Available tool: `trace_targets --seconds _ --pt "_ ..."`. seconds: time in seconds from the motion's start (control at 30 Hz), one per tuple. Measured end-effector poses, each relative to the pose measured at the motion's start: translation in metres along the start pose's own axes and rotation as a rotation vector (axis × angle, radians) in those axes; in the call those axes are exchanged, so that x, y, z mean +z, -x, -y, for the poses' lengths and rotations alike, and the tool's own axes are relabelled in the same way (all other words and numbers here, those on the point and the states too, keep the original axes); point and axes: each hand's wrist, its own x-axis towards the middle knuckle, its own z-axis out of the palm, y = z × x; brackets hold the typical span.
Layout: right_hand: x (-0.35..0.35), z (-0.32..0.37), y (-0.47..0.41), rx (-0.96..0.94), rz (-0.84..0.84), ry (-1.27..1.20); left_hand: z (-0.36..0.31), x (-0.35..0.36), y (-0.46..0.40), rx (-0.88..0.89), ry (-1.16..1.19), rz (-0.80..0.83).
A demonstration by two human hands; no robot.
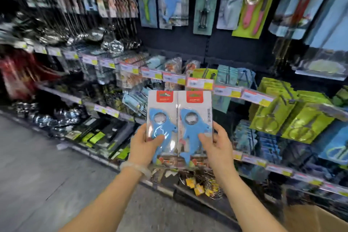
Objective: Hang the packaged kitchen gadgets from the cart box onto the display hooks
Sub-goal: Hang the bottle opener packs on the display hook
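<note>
Blue shark-shaped gadgets sit in two carded packs that you hold side by side in front of the shelves, edges touching at the middle. Your left hand (pixel 144 145) pinches the left pack (pixel 162 118) near its lower edge, thumb across the clear blister and fingers behind; your right hand (pixel 216 143) pinches the right pack (pixel 194 117) the same way. Both packs stand upright with their red header labels at the top, well below the far upper row of hooks where a matching blue shark pack (pixel 170 0) already hangs. That looks like the row to aim for, so raise the packs toward it and slightly left. You grip low, which leaves the tops free, and that suits hanging, though I cannot see a hang hole in either header. Feeding two packs at once onto one hook is awkward, so consider stacking them first or hanging one at a time while the other hand steadies. Keep each card square to the hook so the hole does not tear. The cart box (pixel 316 218) shows only as a cardboard corner at the near right, ready for your next reach
</note>
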Motion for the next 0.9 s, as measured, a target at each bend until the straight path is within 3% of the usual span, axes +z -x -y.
trace_targets --seconds 0.13,0.9 --pt "0.026 0.020 -0.030 -0.067 0.032 -0.025 -0.019 -0.016 -0.031 0.064 0.011 -0.056" --pt "0.091 0.138 -0.263 -0.392 0.035 -0.098 -0.154 0.003 -0.235 0.374 0.213 -0.039"
